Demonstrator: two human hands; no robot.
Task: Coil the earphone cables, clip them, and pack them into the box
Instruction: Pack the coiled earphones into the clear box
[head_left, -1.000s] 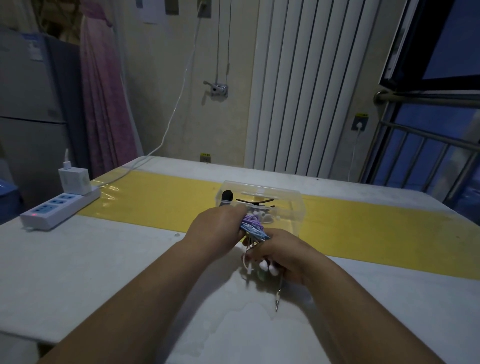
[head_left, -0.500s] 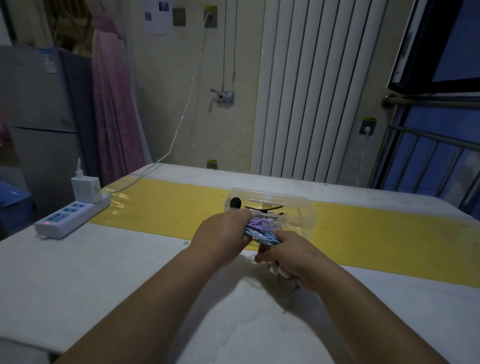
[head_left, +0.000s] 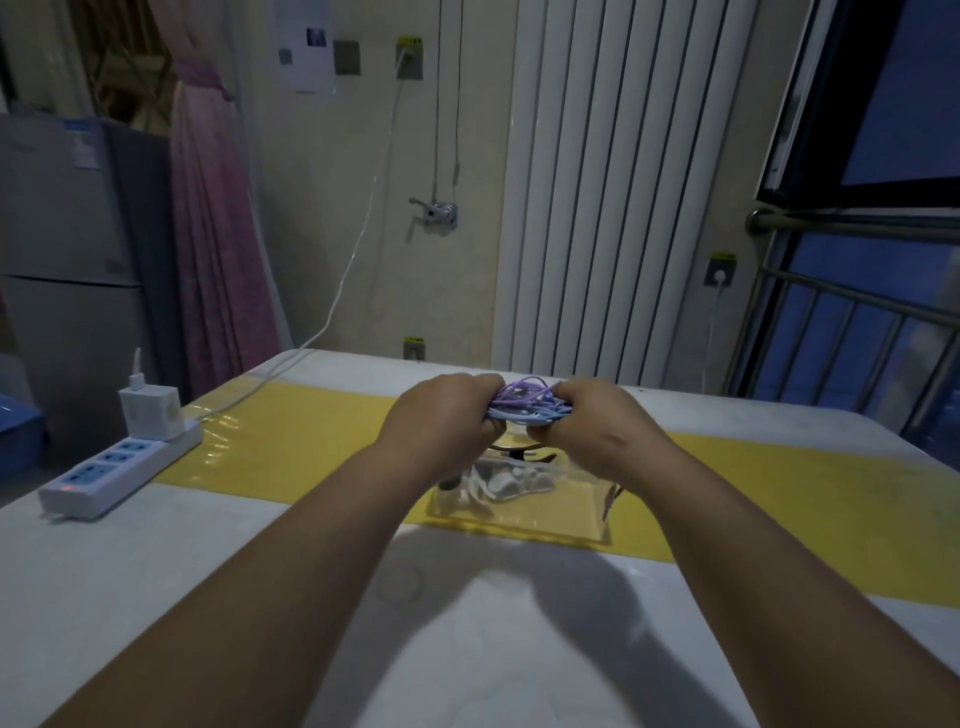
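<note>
While held above the box, cable bundle (head_left: 524, 402): purple and blue, gathered into a loose coil, stretched between both hands, clear of the table (head_left: 156, 571).
Left hand (head_left: 441, 415): clenched round the bundle's left end, fingers curled under.
Right hand (head_left: 597, 426): grasping the right end, thumb and fingers closed over the strands.
Box (head_left: 566, 512): clear plastic, open-topped, on the yellow strip (head_left: 311, 441) below the hands; white earphones (head_left: 506, 480) already inside, a dark clip-like piece (head_left: 517, 451) at the far rim.
Done, by the look of it: coiling of this coloured set; one white set packed.
Clip on the coloured bundle: none visible, possibly hidden under fingers.
Left to do, probably: clipping if not done, then lowering into the box beside the white set.
Far left: power strip (head_left: 119, 467) with charger, well apart from both hands.
</note>
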